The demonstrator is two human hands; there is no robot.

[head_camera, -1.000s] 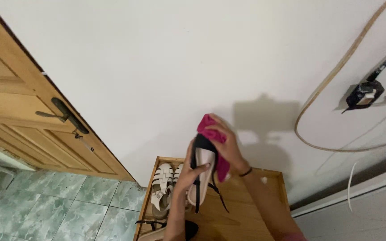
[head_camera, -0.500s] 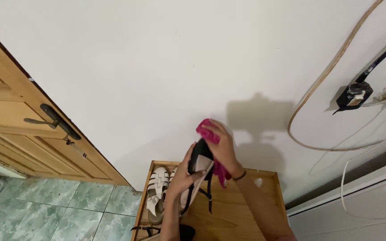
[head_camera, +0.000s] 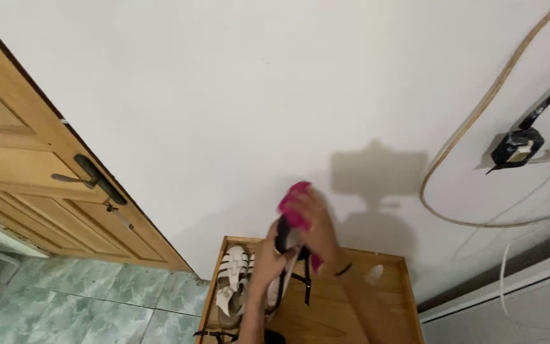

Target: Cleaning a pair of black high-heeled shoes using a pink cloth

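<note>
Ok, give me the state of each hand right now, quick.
Left hand: closed on the cream sandal with black heel and straps.
Right hand: closed on the crumpled pink cloth, pressed against the sandal's heel.

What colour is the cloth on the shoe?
The cloth is bright pink, seen in the head view, held by the right hand.

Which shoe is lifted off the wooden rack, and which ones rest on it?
The black-strapped shoe is lifted, gripped by the left hand and wiped with a pink cloth. The white strappy sandals rest on the rack.
</note>
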